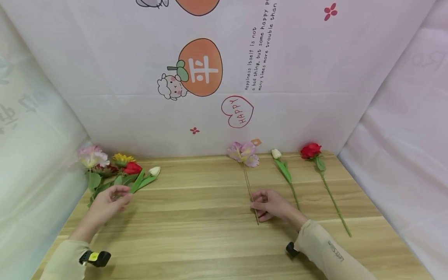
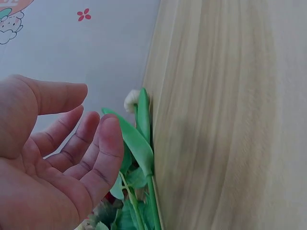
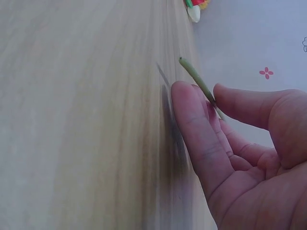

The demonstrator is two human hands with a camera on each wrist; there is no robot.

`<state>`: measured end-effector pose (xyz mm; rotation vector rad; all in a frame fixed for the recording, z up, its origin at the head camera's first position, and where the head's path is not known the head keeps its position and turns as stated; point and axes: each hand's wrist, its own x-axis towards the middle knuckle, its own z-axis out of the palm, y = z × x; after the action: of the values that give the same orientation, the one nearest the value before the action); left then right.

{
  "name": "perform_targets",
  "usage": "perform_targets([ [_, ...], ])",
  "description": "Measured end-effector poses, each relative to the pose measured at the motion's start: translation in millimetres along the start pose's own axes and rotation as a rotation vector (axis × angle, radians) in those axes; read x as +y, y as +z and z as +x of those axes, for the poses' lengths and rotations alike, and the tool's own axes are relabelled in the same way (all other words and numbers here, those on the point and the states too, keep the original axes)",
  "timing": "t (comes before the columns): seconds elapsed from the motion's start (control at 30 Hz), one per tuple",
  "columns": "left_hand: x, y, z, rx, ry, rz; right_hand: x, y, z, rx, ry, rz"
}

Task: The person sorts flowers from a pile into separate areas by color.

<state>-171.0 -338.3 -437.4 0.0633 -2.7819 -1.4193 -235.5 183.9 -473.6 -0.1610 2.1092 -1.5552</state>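
Observation:
My right hand [image 1: 271, 204] pinches the lower stem of a pale purple flower [image 1: 244, 153] between thumb and fingers. In the right wrist view the stem's cut end [image 3: 188, 67] sticks out past the fingertips, just off the wood. My left hand [image 1: 110, 204], holding nothing, hovers by a group of flowers at the left with its fingers loosely bent. Closest to it is a white tulip [image 1: 154, 171] with broad green leaves [image 2: 136, 143]. Behind that lie a red rose [image 1: 133, 168], a yellow sunflower [image 1: 122, 160] and a pink flower [image 1: 93, 156].
Right of the held flower, a second white tulip [image 1: 276, 154] and another red rose [image 1: 310, 150] lie with their stems toward me. A printed white cloth [image 1: 294, 77] rises along the back edge of the wooden table [image 1: 196, 233], with more white cloth at both sides.

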Motion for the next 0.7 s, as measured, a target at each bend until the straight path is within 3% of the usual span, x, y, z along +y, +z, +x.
perform_targets([
  [0.4, -15.2, -13.2, -6.7, 0.013, -0.016, -0.02, -1, -3, -4.5, -0.026, -0.014, 0.006],
  [0.7, -20.3, -31.5, -6.9, -0.001, -0.037, -0.004, -4, -6, -11.5, -0.028, -0.035, 0.01],
])
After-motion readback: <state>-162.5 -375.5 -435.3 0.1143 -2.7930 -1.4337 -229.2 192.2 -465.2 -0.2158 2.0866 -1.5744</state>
